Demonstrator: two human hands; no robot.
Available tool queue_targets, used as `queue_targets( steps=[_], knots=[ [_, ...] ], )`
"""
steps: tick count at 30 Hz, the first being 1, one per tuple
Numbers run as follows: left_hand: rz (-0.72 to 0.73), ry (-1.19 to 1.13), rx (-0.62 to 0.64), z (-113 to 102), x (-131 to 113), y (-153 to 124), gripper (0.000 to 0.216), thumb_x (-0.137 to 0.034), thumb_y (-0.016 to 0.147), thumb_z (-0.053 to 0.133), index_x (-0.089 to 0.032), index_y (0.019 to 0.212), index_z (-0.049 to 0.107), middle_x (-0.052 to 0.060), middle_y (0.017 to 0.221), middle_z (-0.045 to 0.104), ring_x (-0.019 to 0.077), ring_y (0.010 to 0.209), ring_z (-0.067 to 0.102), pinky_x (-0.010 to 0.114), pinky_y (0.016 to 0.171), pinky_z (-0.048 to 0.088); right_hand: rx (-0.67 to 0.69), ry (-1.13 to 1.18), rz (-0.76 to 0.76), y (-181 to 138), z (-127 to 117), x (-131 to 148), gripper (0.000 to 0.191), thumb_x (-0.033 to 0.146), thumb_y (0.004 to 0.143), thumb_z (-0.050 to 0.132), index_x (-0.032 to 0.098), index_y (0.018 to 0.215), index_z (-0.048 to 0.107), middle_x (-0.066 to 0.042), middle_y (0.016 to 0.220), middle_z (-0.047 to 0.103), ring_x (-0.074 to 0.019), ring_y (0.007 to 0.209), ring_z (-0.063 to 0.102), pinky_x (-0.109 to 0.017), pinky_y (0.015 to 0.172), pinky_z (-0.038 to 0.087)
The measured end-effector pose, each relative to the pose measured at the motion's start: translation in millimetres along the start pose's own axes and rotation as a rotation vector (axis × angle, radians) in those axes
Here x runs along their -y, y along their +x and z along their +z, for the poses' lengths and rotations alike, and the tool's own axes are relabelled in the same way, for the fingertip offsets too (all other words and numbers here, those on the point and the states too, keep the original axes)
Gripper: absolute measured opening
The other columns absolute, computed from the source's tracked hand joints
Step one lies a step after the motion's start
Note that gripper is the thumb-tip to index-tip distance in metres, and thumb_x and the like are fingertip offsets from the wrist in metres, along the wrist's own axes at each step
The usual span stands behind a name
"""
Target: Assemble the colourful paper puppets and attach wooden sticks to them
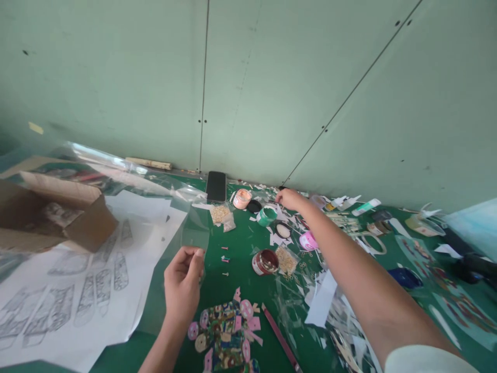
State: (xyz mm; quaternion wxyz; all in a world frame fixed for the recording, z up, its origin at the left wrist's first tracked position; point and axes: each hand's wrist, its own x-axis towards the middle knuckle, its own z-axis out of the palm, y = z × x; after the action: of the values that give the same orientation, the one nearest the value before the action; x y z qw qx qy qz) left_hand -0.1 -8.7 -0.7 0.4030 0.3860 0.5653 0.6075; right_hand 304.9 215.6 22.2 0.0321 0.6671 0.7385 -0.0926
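Green table [240, 243] set against a pale green panel wall [272, 93], its right half crowded with paint pots [266, 216]. Left hand [182, 282]: fingers pinch a clear plastic sheet [196, 230] over the open middle. Right hand [289, 198] at the far edge by the wall, grip indiscernible

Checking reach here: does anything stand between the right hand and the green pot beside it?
Nothing visible does. The right hand lies just right of the green pot, with only flat white paper scraps on the mat between. The left hand holds a clear sheet far off to the side.
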Motion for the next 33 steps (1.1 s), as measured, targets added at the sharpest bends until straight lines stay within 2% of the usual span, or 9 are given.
queue_targets(
  steps=[2,4,6,8,14,22,27,30,33],
  knots=[
    [-0.006,0.0,-0.004,0.1,-0.5,-0.2,0.024,-0.04,0.08,0.061,-0.018,0.071,0.057,-0.005,0.047,0.042,0.008,0.043,0.036,0.019,0.041,0.031,-0.004,-0.018,0.039,-4.6,-1.1,-6.6,0.029,0.005,0.079,0.055,0.017,0.094,0.077,-0.012,0.103,0.075,-0.0253,0.098,0.07,-0.033,0.089,0.05],
    [-0.007,0.004,-0.009,0.3,-1.4,0.0,0.024,-0.04,0.08,0.061,-0.018,0.07,0.057,-0.005,0.047,0.042,0.0082,0.043,0.036,0.02,0.04,0.031,-0.036,-0.021,0.04,-7.7,0.6,-6.5,0.032,0.01,0.083,0.055,0.018,0.108,0.073,-0.014,0.116,0.071,-0.026,0.108,0.066,-0.035,0.095,0.047],
    [-0.001,0.016,-0.011,0.7,-2.2,0.5,0.025,-0.041,0.079,0.061,-0.018,0.07,0.057,-0.005,0.046,0.042,0.0083,0.042,0.036,0.02,0.04,0.03,-0.071,-0.009,-0.006,-8.9,4.5,-0.2,0.038,0.017,0.087,0.056,0.022,0.123,0.065,-0.011,0.134,0.062,-0.0234,0.122,0.058,-0.034,0.102,0.043],
    [0.003,0.027,-0.013,0.9,-3.0,1.1,0.025,-0.041,0.079,0.061,-0.018,0.07,0.057,-0.005,0.046,0.042,0.0083,0.042,0.037,0.019,0.04,0.03,-0.076,0.006,-0.067,-9.0,8.1,8.2,0.04,0.022,0.087,0.06,0.026,0.127,0.062,-0.006,0.141,0.056,-0.0205,0.128,0.052,-0.03,0.106,0.039],
    [0.018,0.019,-0.014,1.1,-4.9,2.2,0.024,-0.04,0.078,0.061,-0.018,0.069,0.056,-0.005,0.046,0.042,0.0089,0.042,0.038,0.02,0.04,0.032,-0.054,0.017,-0.036,-14.5,8.7,14.7,0.031,0.019,0.081,0.069,0.023,0.112,0.07,-0.009,0.118,0.07,-0.0217,0.109,0.065,-0.028,0.092,0.047],
    [-0.009,-0.016,-0.025,-0.8,-1.0,3.7,0.026,-0.042,0.08,0.061,-0.018,0.072,0.056,-0.006,0.048,0.042,0.0078,0.043,0.037,0.019,0.041,0.031,-0.134,0.007,0.144,-32.5,11.4,-2.4,0.02,0.028,0.09,0.056,0.021,0.094,0.074,-0.009,0.102,0.075,-0.0219,0.098,0.068,-0.027,0.08,0.048],
    [-0.017,-0.015,-0.015,-1.0,-2.3,2.5,0.026,-0.042,0.081,0.061,-0.018,0.072,0.057,-0.006,0.048,0.042,0.0077,0.044,0.037,0.019,0.041,0.031,-0.201,-0.01,0.253,-36.9,2.7,-23.3,0.029,0.02,0.088,0.053,0.021,0.113,0.07,-0.011,0.108,0.073,-0.0221,0.103,0.067,-0.029,0.085,0.048],
    [-0.014,-0.022,-0.022,-0.5,-3.2,2.6,0.025,-0.041,0.08,0.061,-0.018,0.071,0.056,-0.006,0.048,0.042,0.0076,0.044,0.036,0.019,0.041,0.03,-0.197,0.01,0.222,-40.3,0.2,-29.1,0.032,0.02,0.086,0.058,0.02,0.116,0.069,-0.011,0.112,0.072,-0.021,0.102,0.066,-0.03,0.087,0.047],
    [-0.006,-0.032,-0.025,-0.1,-2.4,3.9,0.024,-0.04,0.08,0.061,-0.018,0.072,0.057,-0.006,0.048,0.042,0.0075,0.044,0.036,0.019,0.041,0.03,-0.131,0.054,0.145,-45.2,-0.4,-28.0,0.022,0.015,0.08,0.063,0.023,0.096,0.076,-0.003,0.095,0.077,-0.0171,0.085,0.068,-0.025,0.081,0.049]
  ],
)
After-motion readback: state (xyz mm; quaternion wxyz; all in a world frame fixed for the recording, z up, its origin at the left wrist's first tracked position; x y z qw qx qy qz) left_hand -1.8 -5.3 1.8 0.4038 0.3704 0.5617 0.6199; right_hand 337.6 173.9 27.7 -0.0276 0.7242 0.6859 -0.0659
